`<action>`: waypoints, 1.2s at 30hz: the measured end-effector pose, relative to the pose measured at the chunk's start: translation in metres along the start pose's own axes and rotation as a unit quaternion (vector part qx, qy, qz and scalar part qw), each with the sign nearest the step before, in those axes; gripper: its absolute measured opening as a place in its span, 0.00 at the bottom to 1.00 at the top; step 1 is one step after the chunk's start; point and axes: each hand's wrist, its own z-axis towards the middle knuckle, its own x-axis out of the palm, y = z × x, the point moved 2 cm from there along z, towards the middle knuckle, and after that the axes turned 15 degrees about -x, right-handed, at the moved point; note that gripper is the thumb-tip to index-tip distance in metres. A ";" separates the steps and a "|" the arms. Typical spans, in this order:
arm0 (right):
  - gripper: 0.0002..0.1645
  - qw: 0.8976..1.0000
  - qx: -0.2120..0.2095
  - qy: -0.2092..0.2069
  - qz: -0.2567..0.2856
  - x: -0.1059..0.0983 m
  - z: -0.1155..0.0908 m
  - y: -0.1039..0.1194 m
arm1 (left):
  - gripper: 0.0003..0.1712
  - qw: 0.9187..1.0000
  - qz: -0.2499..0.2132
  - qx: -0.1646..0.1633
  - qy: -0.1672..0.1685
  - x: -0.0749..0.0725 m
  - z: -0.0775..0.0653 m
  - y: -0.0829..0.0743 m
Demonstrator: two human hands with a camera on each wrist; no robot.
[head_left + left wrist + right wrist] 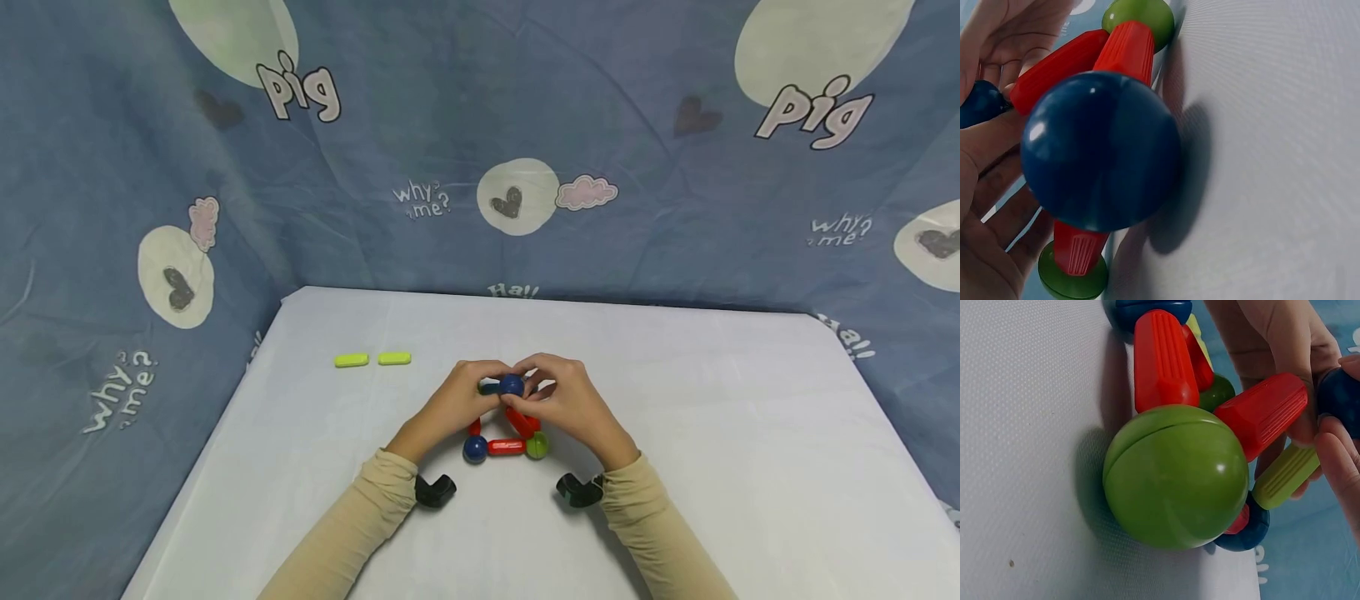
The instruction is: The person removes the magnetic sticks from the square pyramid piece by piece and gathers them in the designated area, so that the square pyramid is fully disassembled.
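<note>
Both hands meet over a small frame of rods and balls. In the head view the left hand (461,396) is curled at the left side of a raised blue ball (512,385), and its thumb lies against the ball in the right wrist view. From the other side, the right hand (566,396) pinches the same ball between thumb and fingers. A slanted red rod (1263,415) runs from the near green ball (1175,478) up toward it. A yellow-green rod (1288,475) slants below the fingers. Another red rod (507,447) joins the near blue ball (476,449) to that green ball.
Two loose yellow-green rods (372,359) lie at the back left of the white table (712,417). Dark wrist devices (435,492) show at both cuffs, close to the frame. A blue printed cloth (420,125) hangs behind and beside the table.
</note>
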 end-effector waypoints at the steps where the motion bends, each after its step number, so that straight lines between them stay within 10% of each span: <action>1: 0.18 1.000 -0.001 0.000 -0.001 0.000 0.000 0.000 | 0.14 1.000 0.002 0.002 -0.002 0.000 0.000 0.000; 36: 0.19 0.997 0.012 -0.069 0.026 -0.021 -0.002 -0.006 | 0.14 0.998 0.055 0.014 0.000 -0.005 -0.001 -0.003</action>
